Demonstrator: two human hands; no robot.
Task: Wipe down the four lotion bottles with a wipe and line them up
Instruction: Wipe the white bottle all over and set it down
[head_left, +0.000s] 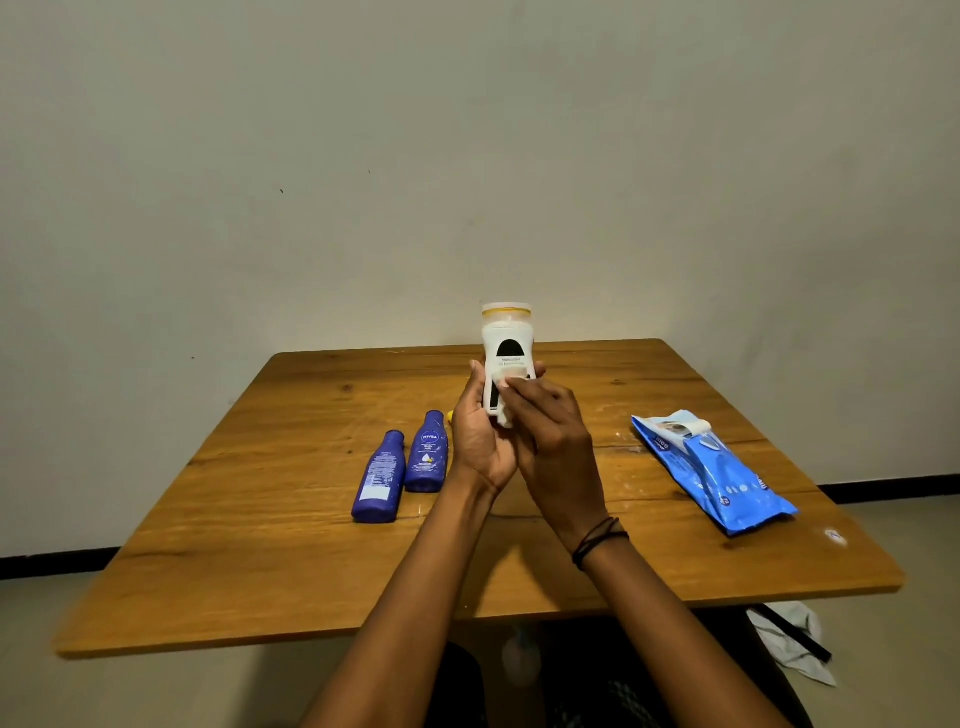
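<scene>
A white lotion bottle (506, 338) with a black label and a yellow-ringed cap is held upright above the middle of the table. My left hand (480, 434) grips its lower half from the left. Pressed against the bottle's front is a small white wipe (508, 375), pinched in my right hand (553, 431). Two dark blue lotion bottles lie flat side by side on the table, one at the left (379, 478) and one marked Nivea (427, 452) beside it. A bit of yellow (450, 414) shows behind my left hand; what it is stays hidden.
A blue pack of wipes (714, 475) lies on the right side of the wooden table (260, 519), its flap open. A white cloth (792, 642) lies on the floor under the table's right front corner. A plain wall stands just behind the table.
</scene>
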